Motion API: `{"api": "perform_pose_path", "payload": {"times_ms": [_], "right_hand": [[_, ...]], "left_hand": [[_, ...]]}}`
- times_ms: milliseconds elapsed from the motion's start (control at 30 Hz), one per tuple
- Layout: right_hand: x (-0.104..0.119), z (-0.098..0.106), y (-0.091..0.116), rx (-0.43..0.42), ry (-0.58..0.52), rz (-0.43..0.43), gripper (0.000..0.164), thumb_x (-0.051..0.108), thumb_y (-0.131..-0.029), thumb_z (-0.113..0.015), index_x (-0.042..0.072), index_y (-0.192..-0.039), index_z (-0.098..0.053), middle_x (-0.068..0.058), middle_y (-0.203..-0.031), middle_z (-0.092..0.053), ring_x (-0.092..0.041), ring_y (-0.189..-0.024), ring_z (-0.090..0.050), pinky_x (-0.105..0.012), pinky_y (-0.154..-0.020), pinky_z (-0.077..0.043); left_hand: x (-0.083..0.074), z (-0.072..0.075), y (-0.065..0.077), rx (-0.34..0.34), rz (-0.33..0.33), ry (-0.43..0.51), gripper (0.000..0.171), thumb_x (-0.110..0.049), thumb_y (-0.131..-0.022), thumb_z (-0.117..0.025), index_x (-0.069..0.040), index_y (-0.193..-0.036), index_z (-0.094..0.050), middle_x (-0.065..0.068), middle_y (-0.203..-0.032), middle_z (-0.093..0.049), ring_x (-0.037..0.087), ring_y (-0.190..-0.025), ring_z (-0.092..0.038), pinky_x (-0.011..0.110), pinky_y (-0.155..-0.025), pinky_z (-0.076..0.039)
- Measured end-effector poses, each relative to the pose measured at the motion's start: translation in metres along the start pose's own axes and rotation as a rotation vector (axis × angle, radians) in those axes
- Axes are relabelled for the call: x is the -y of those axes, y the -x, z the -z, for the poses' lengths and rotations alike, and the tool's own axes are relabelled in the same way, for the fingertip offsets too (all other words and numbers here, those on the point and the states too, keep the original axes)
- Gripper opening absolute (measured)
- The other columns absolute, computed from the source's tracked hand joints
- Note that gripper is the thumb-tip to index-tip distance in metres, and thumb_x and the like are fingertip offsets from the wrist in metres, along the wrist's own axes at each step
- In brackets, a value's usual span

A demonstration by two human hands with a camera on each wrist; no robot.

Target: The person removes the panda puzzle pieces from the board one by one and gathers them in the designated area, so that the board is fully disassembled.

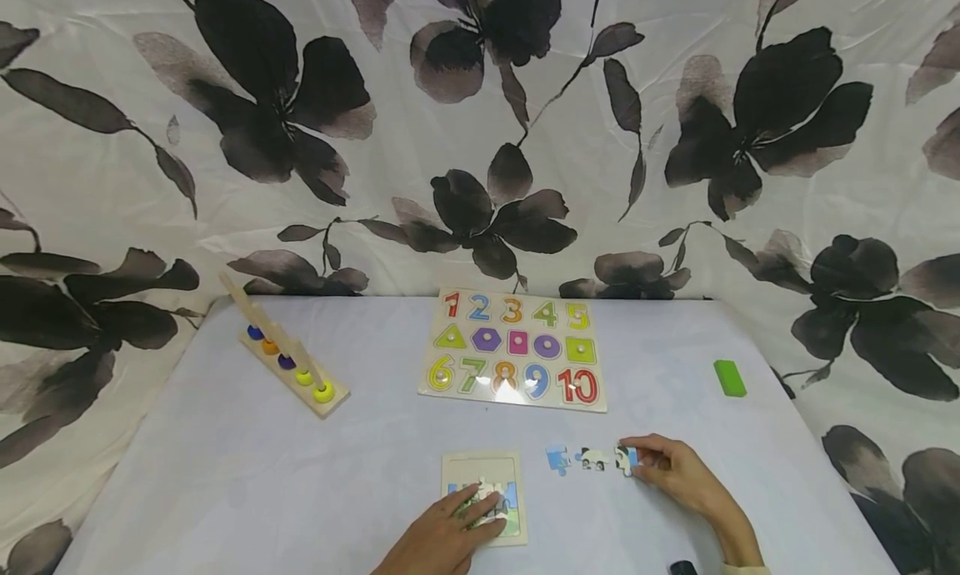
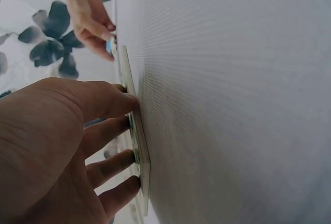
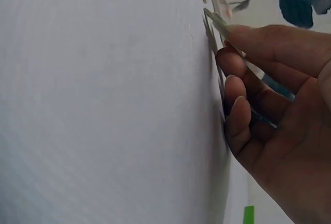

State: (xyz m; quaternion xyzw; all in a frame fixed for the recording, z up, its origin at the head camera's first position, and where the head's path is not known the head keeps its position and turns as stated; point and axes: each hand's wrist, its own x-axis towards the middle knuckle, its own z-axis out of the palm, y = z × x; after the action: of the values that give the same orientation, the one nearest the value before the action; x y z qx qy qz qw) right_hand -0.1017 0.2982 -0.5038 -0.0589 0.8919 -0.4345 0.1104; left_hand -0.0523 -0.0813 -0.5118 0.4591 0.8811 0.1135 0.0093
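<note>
A small wooden jigsaw tray [image 1: 521, 467] lies on the table, its picture partly covered by my left hand [image 1: 441, 533]. The fingers of that hand are spread, and their tips rest on the pieces in the tray; in the left wrist view the thumb [image 2: 103, 100] touches the tray's edge. To the right, my right hand [image 1: 688, 479] pinches a blue, black and white puzzle piece [image 1: 622, 460] between thumb and fingers, slightly tilted in the right wrist view. Beside it lie a panda-patterned piece [image 1: 593, 458] and a mostly blue piece [image 1: 558, 459].
Behind the tray is a number-and-shape peg board [image 1: 517, 398]. A wooden stacker [image 1: 327, 398] with coloured rings stands at the back left. A green block [image 1: 730, 378] lies far right, and a black object [image 1: 682, 567] at the front edge. Floral cloth [image 1: 480, 142] hangs behind the table.
</note>
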Motion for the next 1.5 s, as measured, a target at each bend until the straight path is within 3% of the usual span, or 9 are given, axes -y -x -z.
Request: {"api": "perform_pose_path", "payload": {"times_ms": [433, 733, 967, 1100, 1233, 1500], "right_hand": [[0.009, -0.004, 0.003, -0.049, 0.141, 0.033, 0.036, -0.003, -0.074, -0.074, 0.005, -0.109, -0.071, -0.001, -0.084, -0.056, -0.004, -0.07, -0.047, -0.021, -0.06, -0.044], [0.013, -0.002, 0.002, -0.067, 0.131, 0.011, 0.036, -0.005, -0.075, -0.074, 0.006, -0.109, -0.071, -0.002, -0.086, -0.056, -0.006, -0.072, -0.049, -0.021, -0.062, -0.045], [0.011, -0.003, 0.004, -0.092, 0.087, -0.001, 0.032, 0.001, -0.078, -0.074, 0.005, -0.11, -0.07, -0.002, -0.087, -0.058, -0.006, -0.073, -0.05, -0.021, -0.063, -0.046], [0.008, -0.003, 0.005, -0.112, 0.086, -0.002, 0.029, 0.003, -0.083, -0.071, 0.006, -0.111, -0.069, -0.001, -0.089, -0.06, -0.005, -0.074, -0.052, -0.021, -0.065, -0.048], [0.009, -0.002, 0.005, -0.165, 0.124, -0.023, 0.025, 0.005, -0.088, -0.066, 0.009, -0.112, -0.069, 0.002, -0.089, -0.061, -0.005, -0.076, -0.054, -0.022, -0.066, -0.049], [0.036, -0.006, -0.002, -0.263, 0.126, 0.034, 0.02, 0.009, -0.092, -0.063, 0.01, -0.111, -0.069, -0.001, -0.092, -0.067, -0.007, -0.081, -0.057, -0.022, -0.07, -0.05]], "left_hand": [[-0.003, -0.003, 0.002, 0.023, 0.04, 0.07, 0.048, -0.017, -0.084, -0.07, -0.025, -0.13, -0.06, 0.001, -0.14, -0.053, 0.028, -0.125, -0.051, 0.038, -0.099, -0.047], [-0.001, 0.0, 0.001, 0.001, 0.007, -0.004, 0.047, -0.018, -0.084, -0.069, -0.023, -0.13, -0.059, 0.001, -0.14, -0.053, 0.026, -0.126, -0.051, 0.036, -0.101, -0.045], [-0.002, 0.0, 0.001, -0.016, 0.008, 0.013, 0.047, -0.016, -0.083, -0.071, -0.022, -0.129, -0.06, 0.003, -0.139, -0.053, 0.029, -0.125, -0.052, 0.039, -0.098, -0.047], [-0.004, 0.001, 0.002, 0.005, 0.029, 0.046, 0.045, -0.043, -0.091, -0.06, -0.021, -0.131, -0.059, 0.004, -0.141, -0.052, 0.03, -0.127, -0.05, 0.041, -0.099, -0.047], [-0.003, 0.003, 0.002, 0.029, 0.059, 0.054, 0.074, -0.074, -0.083, -0.043, -0.02, -0.133, -0.057, 0.003, -0.143, -0.049, 0.031, -0.129, -0.048, 0.044, -0.101, -0.045], [0.0, 0.004, 0.001, 0.048, 0.094, 0.104, 0.076, -0.074, -0.079, -0.049, -0.021, -0.133, -0.057, 0.002, -0.146, -0.046, 0.032, -0.132, -0.044, 0.047, -0.102, -0.043]]}}
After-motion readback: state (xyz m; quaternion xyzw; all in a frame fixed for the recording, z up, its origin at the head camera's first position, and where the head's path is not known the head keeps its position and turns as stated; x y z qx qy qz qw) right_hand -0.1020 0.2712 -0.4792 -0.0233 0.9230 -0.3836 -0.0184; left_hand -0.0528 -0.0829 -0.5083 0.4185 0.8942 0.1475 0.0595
